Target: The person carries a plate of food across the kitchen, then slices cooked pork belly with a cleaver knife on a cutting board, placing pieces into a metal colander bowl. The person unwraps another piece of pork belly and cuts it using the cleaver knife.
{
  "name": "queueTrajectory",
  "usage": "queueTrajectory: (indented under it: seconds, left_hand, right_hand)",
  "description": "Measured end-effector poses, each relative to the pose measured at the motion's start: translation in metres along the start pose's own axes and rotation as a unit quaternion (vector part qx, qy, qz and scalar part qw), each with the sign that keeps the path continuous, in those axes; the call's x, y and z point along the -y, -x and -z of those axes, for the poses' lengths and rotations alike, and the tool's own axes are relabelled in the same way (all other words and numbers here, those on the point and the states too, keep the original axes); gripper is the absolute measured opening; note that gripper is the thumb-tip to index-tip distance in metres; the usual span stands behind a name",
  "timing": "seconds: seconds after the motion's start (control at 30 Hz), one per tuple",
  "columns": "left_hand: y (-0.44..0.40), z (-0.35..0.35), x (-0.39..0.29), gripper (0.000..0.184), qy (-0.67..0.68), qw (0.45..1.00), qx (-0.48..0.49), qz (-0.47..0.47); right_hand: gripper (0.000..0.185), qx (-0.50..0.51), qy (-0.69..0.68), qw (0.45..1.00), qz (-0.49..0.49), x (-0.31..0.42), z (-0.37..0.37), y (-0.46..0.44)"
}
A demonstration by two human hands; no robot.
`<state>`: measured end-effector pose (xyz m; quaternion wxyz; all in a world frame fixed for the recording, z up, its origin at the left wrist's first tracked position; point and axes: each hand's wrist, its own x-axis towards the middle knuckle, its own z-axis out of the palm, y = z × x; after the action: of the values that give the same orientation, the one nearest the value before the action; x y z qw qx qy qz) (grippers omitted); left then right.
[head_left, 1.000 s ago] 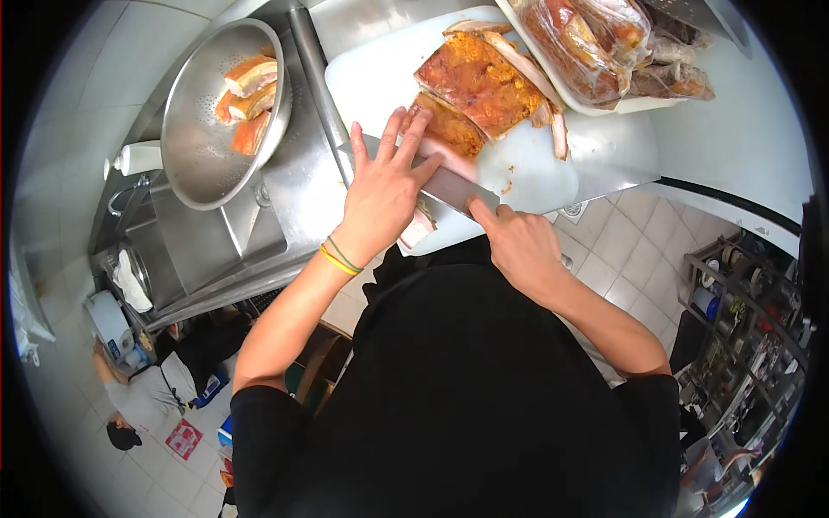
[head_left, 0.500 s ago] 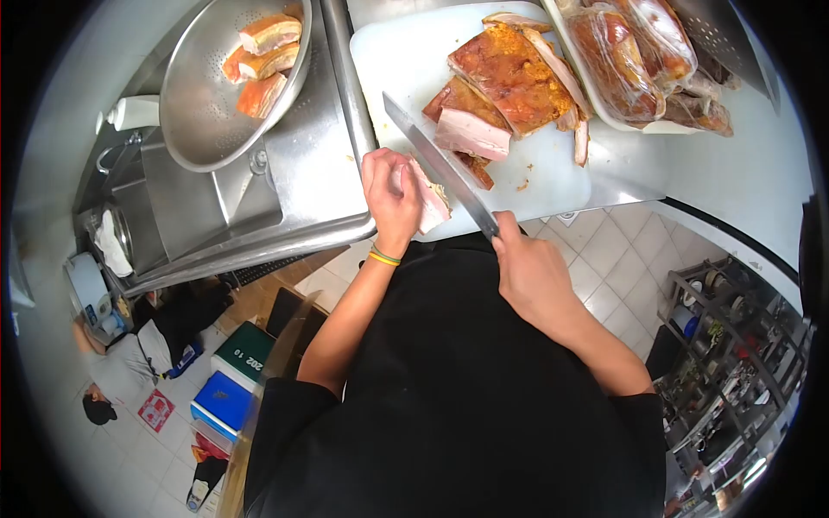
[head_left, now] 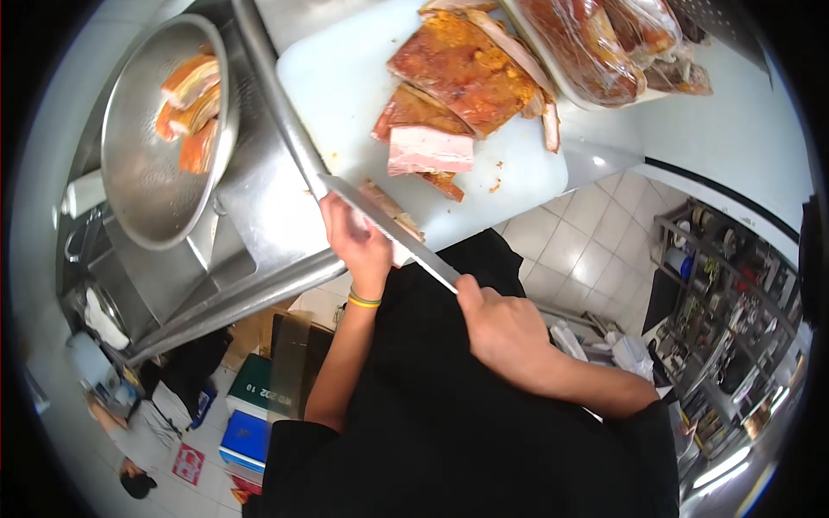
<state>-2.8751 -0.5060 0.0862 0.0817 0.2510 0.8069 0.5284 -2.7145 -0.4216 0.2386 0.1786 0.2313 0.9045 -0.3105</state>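
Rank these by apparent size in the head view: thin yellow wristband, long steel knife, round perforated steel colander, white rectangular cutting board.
Largest to smallest:
1. Cutting board
2. Colander
3. Knife, handle mostly hidden
4. Wristband

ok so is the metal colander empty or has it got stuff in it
Not empty, but not full: several pieces of meat lie inside the colander, and much of its perforated inner wall shows bare.
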Motion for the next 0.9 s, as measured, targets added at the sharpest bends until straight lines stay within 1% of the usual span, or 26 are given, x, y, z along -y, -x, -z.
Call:
queueTrajectory:
  seconds: [0.03, 0.07, 0.13, 0.17, 0.2, 0.23, 0.3, 0.37, 0.43, 0.47, 0.53, 0.6, 0.67, 0.7, 0.77, 0.8, 0.87, 0.9]
  left_hand:
    - [0.0, 0.001, 0.005, 0.026, -0.007, 1.0, 0.005, -0.007]
    - [0.0, -0.001, 0.004, 0.026, -0.005, 1.0, 0.014, -0.006]
    - [-0.003, -0.002, -0.002, 0.029, -0.015, 1.0, -0.015, 0.0]
    - [-0.004, -0.002, -0.005, 0.032, -0.019, 1.0, -0.018, 0.002]
    - [-0.003, -0.002, -0.005, 0.032, -0.021, 1.0, -0.013, 0.002]
    - [-0.002, -0.003, -0.004, 0.031, -0.014, 1.0, -0.011, 0.002]
    - [-0.001, -0.004, -0.004, 0.03, -0.006, 1.0, -0.009, -0.002]
    - [-0.003, -0.004, -0.002, 0.029, -0.018, 0.999, 0.003, -0.028]
    - [-0.003, -0.005, 0.005, 0.03, -0.018, 0.999, -0.006, -0.031]
    - [-0.001, -0.005, 0.007, 0.03, -0.018, 0.999, -0.014, -0.032]
    - [-0.002, -0.003, 0.006, 0.031, -0.035, 0.999, -0.005, -0.041]
    - [-0.001, -0.007, 0.007, 0.028, 0.019, 0.998, -0.043, -0.036]
    - [0.003, -0.008, -0.002, 0.027, 0.026, 0.998, -0.033, -0.039]
    - [0.003, -0.009, -0.006, 0.027, 0.006, 0.999, -0.021, -0.044]
    - [0.0, -0.011, -0.002, 0.027, -0.021, 0.999, -0.008, -0.048]
    - [0.0, -0.01, 0.003, 0.024, -0.02, 0.999, -0.011, -0.046]
    - [0.008, -0.008, 0.004, 0.022, -0.017, 0.999, -0.004, -0.043]
    - [0.008, -0.01, 0.002, 0.02, -0.018, 0.999, -0.009, -0.041]
  right_hand:
    - [0.016, 0.001, -0.004, 1.0, -0.011, 0.002, -0.001, -0.005]
    - [0.017, -0.002, -0.021, 1.0, -0.007, 0.004, 0.0, -0.013]
    - [0.018, -0.003, -0.042, 0.999, -0.007, 0.005, -0.003, -0.026]
    - [0.019, -0.003, -0.025, 1.0, -0.001, 0.006, -0.007, -0.032]
    - [0.02, -0.005, -0.007, 1.0, 0.005, 0.006, -0.01, -0.035]
    - [0.015, -0.01, -0.028, 1.0, -0.006, 0.006, -0.012, -0.036]
    - [0.016, -0.028, -0.042, 0.999, -0.01, 0.003, -0.013, -0.027]
    - [0.016, -0.045, -0.055, 0.997, -0.01, 0.0, -0.009, -0.014]
    - [0.016, 0.075, -0.023, 0.993, -0.089, 0.002, 0.0, 0.006]
    - [0.016, 0.077, -0.025, 0.993, -0.087, 0.0, -0.006, 0.0]
    - [0.018, -0.026, -0.057, 0.998, -0.021, -0.003, -0.025, -0.027]
    - [0.021, -0.027, -0.073, 0.997, -0.004, -0.003, -0.029, -0.036]
    - [0.024, -0.012, -0.04, 0.999, -0.027, -0.004, -0.03, -0.032]
    - [0.024, -0.011, -0.037, 0.999, -0.029, -0.003, -0.027, -0.022]
    - [0.026, 0.043, -0.054, 0.989, -0.128, 0.004, -0.022, 0.0]
    - [0.026, 0.048, -0.057, 0.989, -0.125, 0.002, -0.028, -0.006]
    - [0.029, -0.026, -0.086, 0.994, -0.066, -0.012, -0.051, -0.026]
    - [0.03, -0.003, -0.064, 0.996, -0.062, -0.019, -0.066, -0.044]
